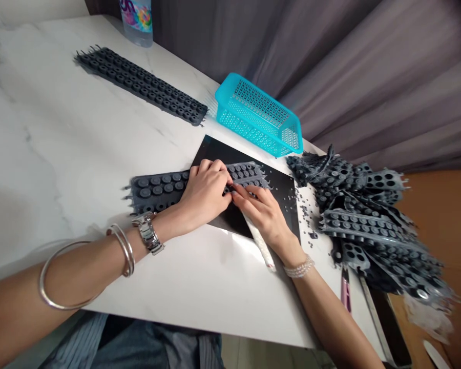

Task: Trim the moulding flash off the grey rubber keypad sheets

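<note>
Strip (160, 188), long axis left-to-right

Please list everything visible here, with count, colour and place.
Table: one, white marbled, centre
Mat: one, black, on table
Basket: one, turquoise, beyond mat
Far strip: one, grey, left of basket
Bottle: one, clear, top edge
Near strip: one, grey, partly on mat
Stick: one, whitish, across mat's edge
Strip pile: one, grey, right
Bits: many, dark, left of pile
Slim tool: one, pink, near pile
Flat object: one, black, lower right
Plastic: count unclear, translucent, lower right
White piece: one, bottom right
Brown surface: one, right
Curtain: one, purplish, behind
Watch: one, silver, left wrist
Bangles: several, silver, left arm
Bracelet: one, pale, right wrist
Clothing: some, bluish, bottom
Left hand: one, on near strip
Right hand: one, holding stick
</note>
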Motion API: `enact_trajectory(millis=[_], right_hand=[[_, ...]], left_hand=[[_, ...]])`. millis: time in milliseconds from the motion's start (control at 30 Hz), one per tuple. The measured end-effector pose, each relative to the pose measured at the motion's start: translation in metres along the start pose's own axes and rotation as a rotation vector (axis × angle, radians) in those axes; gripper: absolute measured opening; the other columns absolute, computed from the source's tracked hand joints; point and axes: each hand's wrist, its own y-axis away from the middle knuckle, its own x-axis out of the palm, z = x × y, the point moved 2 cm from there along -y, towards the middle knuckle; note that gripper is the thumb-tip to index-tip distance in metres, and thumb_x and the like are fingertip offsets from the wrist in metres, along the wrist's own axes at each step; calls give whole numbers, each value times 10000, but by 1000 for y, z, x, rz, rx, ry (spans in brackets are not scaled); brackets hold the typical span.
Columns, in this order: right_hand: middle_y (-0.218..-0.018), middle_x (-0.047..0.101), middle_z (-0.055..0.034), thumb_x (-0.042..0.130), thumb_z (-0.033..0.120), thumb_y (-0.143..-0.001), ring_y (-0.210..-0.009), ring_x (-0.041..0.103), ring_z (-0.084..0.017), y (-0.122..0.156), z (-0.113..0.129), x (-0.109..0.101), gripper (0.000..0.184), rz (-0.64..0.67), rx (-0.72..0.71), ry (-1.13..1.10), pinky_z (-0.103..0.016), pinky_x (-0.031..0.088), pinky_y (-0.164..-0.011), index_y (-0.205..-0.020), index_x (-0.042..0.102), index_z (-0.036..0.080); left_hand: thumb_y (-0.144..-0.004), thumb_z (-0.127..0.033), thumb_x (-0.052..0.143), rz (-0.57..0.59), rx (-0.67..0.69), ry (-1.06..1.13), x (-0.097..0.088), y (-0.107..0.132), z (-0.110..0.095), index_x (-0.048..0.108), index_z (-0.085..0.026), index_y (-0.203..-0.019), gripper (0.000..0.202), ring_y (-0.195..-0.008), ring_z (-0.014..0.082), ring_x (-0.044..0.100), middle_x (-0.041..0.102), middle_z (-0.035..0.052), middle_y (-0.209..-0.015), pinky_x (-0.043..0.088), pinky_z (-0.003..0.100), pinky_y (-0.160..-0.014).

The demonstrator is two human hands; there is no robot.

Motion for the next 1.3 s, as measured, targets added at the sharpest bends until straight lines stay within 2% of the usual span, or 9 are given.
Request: enact_trajectory(millis=[167,433,667,833,967,1067,1167,1233,1300], right_hand=[[-1235,677,-85,568,120,-930,-1045,597,-234,11,-1,-1,364,-110,91,-151,-413,551,-815,-1272,549,243],[-1236,678,-76,571,130,-928,-1021,601,-233,9,0,1,359,-90,86,-183,-427,557,-823,-1266,564,252],[-1242,675,-75,547,118,-939,-1063,588,-237,8,0,3,361,-72,61,-111,-415,543,-817,-1278,554,245],[-1193,690,-105,527,115,-950,-1052,592,-250,3,2,-1,327,-14,31,-39,-407,537,-794,-1264,567,199],[-1228,667,-124,494,126,-963,-1089,583,-256,-1,4,2,324,-7,46,-91,-428,555,-840,-1265,571,214],[-1193,675,-105,493,134,-964,-1034,615,-220,-1,0,5,299,-175,184,-202,-378,574,-822,-1227,586,241],[-1075,690,-76,498,201,-974,-907,664,-177,7,-13,4,211,-348,479,-245,-316,576,-756,-1136,625,245],[-1016,699,-65,506,249,-974,-893,676,-186,16,-24,1,180,-374,633,-219,-339,568,-775,-1091,642,235],[-1006,710,-72,521,273,-966,-959,673,-219,25,-32,-4,161,-379,705,-182,-397,552,-836,-1036,656,221]], left_hand=[[-801,-203,605,-5,-10,11,0,0,0,669,-199,-894,113,-1115,284,482,619,63,-1139,389,455,-914],[-801,-188,597,11,-10,21,-1,0,-2,669,-190,-899,121,-1126,283,476,616,68,-1137,379,458,-941],[-799,-191,600,13,-12,19,-2,0,-2,666,-184,-901,122,-1124,286,473,613,72,-1137,381,458,-935],[-792,-174,589,12,-5,18,-2,1,-3,668,-176,-916,146,-1120,287,480,612,75,-1140,381,460,-939],[-794,-193,604,-3,-5,8,-1,1,-2,666,-191,-915,135,-1115,284,482,620,70,-1135,390,452,-922],[-789,-222,626,-4,-10,5,-1,0,-2,676,-193,-915,139,-1118,291,481,621,69,-1134,391,459,-917],[-791,-236,629,2,-17,8,-1,-1,-1,684,-189,-916,145,-1117,291,479,618,71,-1143,387,464,-926],[-796,-233,621,9,-22,14,-1,-1,-2,686,-190,-908,137,-1118,289,478,616,72,-1144,383,464,-933],[-799,-222,609,18,-24,20,-2,-1,-2,682,-193,-897,126,-1116,287,477,615,71,-1137,380,464,-936]])
